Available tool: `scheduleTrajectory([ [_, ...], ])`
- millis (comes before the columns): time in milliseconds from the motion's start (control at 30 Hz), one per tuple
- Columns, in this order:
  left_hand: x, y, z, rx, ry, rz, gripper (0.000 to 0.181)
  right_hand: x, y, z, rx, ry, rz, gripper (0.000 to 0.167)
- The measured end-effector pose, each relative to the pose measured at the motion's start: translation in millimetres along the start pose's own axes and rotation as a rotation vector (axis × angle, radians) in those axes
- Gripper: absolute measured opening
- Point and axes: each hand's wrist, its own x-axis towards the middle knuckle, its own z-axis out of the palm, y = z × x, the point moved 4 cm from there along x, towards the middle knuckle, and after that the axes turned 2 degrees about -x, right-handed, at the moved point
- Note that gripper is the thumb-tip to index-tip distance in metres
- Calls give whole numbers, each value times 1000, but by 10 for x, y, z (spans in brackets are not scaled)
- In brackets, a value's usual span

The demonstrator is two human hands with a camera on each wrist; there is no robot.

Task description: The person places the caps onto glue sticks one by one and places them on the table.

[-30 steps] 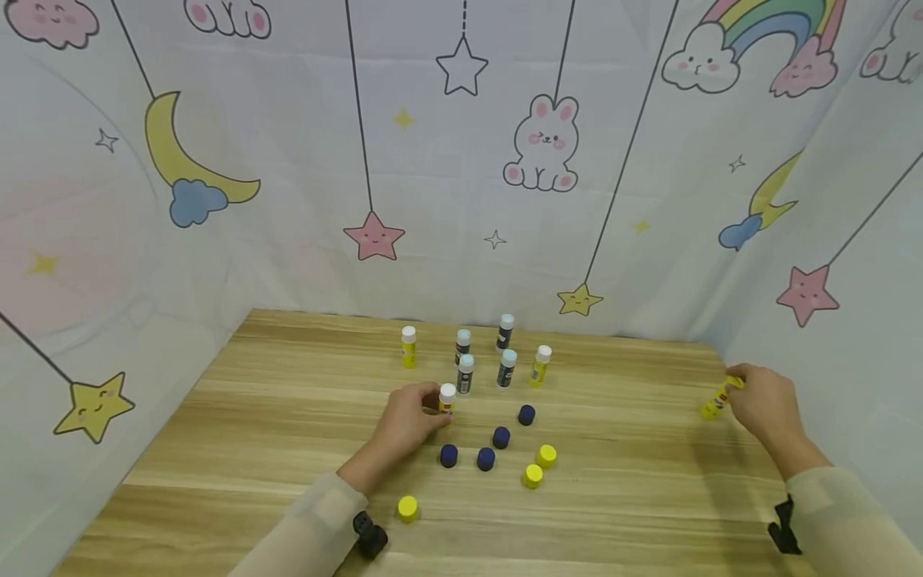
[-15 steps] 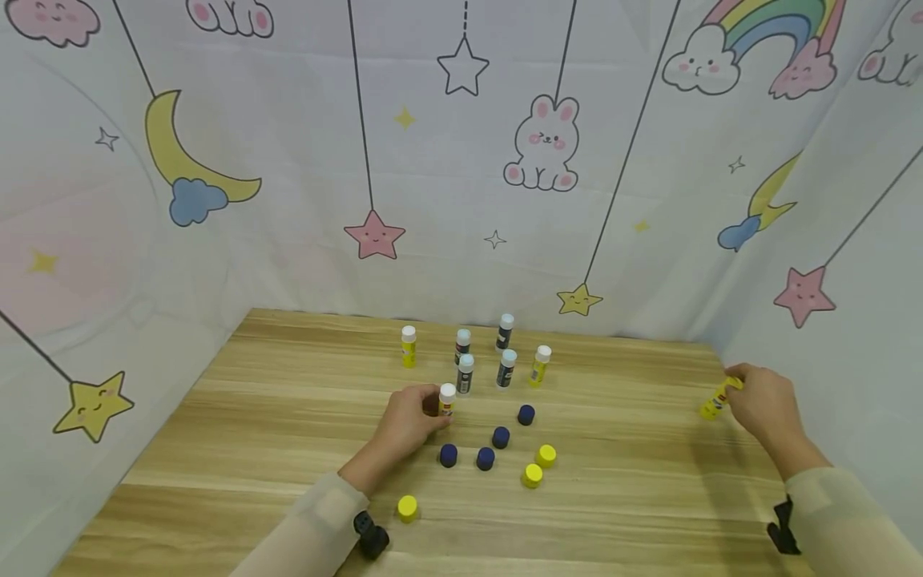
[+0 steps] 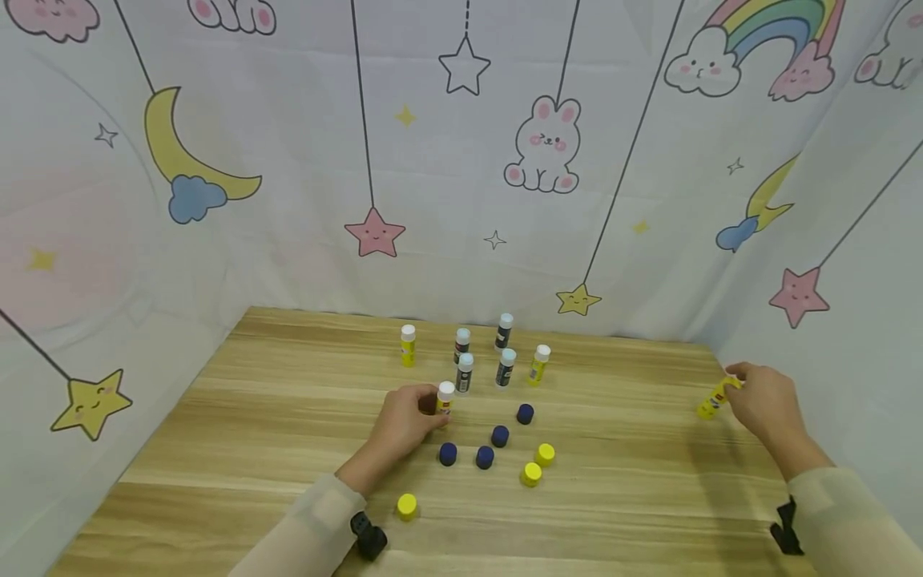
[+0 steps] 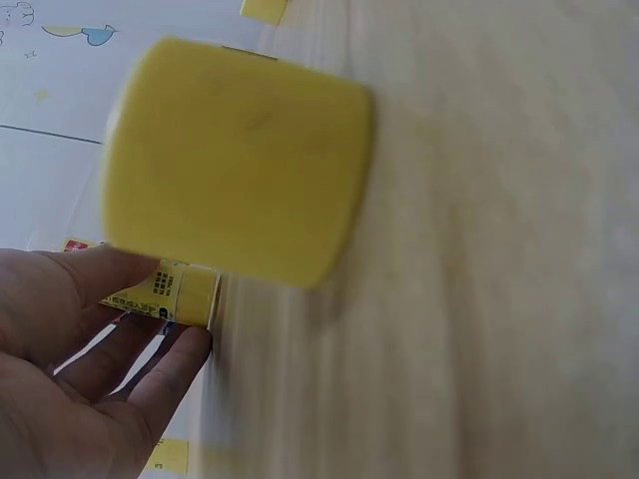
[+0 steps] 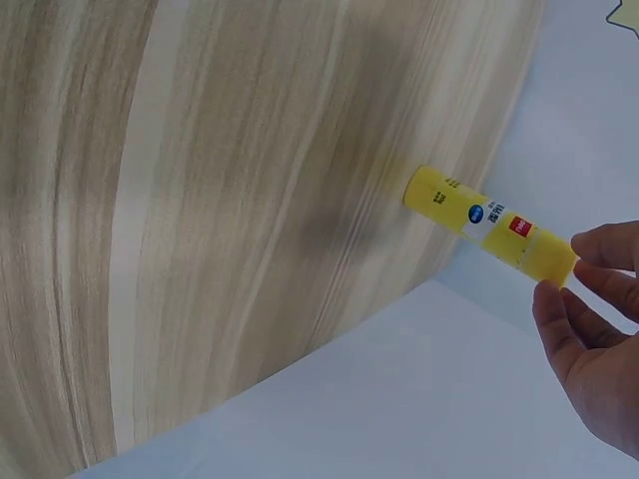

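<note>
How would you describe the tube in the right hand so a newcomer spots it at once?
Find the wooden table, then its far right corner. Near it, the right hand pinches a tilted yellow tube. Unlike the upright, pale-topped tubes, it is yellow at both ends.

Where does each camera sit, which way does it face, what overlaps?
Head: worn on the head, facing forward and down over the table; left hand, right hand and sleeves show.
Left wrist: worn there, looking past a close yellow cap along the table; the left hand shows, holding a white-topped glue stick.
Right wrist: worn there, looking across the table; the right hand shows, pinching a tilted yellow glue stick.
Shared: head and right wrist both show the right hand with that glue stick.
</note>
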Motion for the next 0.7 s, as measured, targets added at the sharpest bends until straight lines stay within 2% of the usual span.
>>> scheduleTrajectory([
  [367,-71,-22,-74,-34,37,-6,27,-84,-129,-59,7,97,-27,37],
  [700,-142,54,-122,-109,27,-21,29,-229,-563,49,103,146,-128,32],
])
